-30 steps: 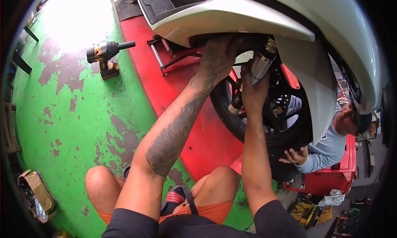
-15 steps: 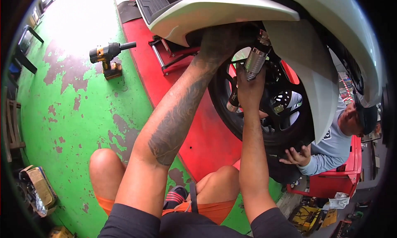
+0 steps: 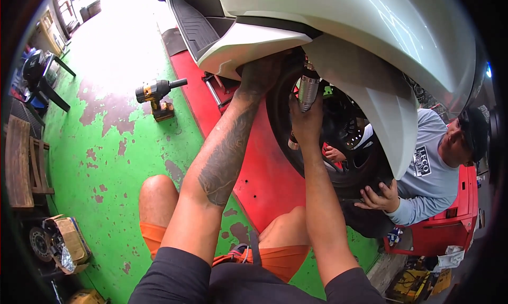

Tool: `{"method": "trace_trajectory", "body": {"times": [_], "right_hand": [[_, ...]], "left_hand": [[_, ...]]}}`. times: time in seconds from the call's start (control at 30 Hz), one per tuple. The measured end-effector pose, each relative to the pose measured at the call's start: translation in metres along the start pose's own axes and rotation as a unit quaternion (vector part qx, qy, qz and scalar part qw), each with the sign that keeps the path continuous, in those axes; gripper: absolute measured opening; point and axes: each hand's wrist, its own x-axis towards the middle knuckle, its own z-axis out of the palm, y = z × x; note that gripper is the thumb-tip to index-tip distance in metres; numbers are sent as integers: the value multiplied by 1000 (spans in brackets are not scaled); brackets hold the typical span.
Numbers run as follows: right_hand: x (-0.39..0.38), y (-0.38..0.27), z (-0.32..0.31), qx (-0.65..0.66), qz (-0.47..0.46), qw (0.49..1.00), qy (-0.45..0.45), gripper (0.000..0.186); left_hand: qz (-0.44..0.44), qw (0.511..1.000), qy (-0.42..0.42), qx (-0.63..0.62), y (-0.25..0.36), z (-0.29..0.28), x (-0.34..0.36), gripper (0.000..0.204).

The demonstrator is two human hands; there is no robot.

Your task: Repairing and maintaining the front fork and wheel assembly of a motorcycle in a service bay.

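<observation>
My right hand (image 3: 307, 119) is closed round a ribbed silver cylinder (image 3: 308, 90) in front of the wheel; its exact kind is unclear. A small metallic end (image 3: 292, 143) shows below the same hand. My left hand (image 3: 262, 74) reaches up beneath the white body panel (image 3: 254, 47), beside the tyre, its fingers hidden. The black wheel (image 3: 283, 129) with a drilled brake disc (image 3: 353, 132) sits under a grey-white fender (image 3: 365, 87). A co-worker's hand (image 3: 378, 198) supports the tyre from below. Another hand (image 3: 334, 154) shows through the spokes.
The co-worker (image 3: 431, 150) crouches at the right, by a red cabinet (image 3: 444, 224). On the green floor (image 3: 121, 172) stands a cordless impact wrench (image 3: 159, 98). A red platform (image 3: 270, 182) lies under the wheel. Left are a box of parts (image 3: 69, 243) and a wooden stool (image 3: 26, 166).
The whole view has shifted, showing more of the white bodywork. The silver cylinder and my right hand appear slightly further left. A hand now shows more clearly through the spokes.
</observation>
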Motion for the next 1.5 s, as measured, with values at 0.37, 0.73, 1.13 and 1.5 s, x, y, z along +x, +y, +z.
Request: {"method": "trace_trajectory", "body": {"times": [0.37, 0.73, 1.13, 1.5], "right_hand": [[0, -8, 0, 43, 0, 999, -7, 46], [-9, -27, 8, 81, 30, 995, -39, 52], [2, -6, -5, -17, -88, 995, -38, 55], [-6, -27, 2, 22, -15, 998, -55, 52]], "left_hand": [[-106, 873, 61, -471, -1, -15, 25, 42], [-66, 867, 305, -389, -3, -20, 23, 27], [-240, 953, 8, -185, 62, -33, 18, 17], [-384, 725, 15, -572, 44, -40, -10, 40]]}}
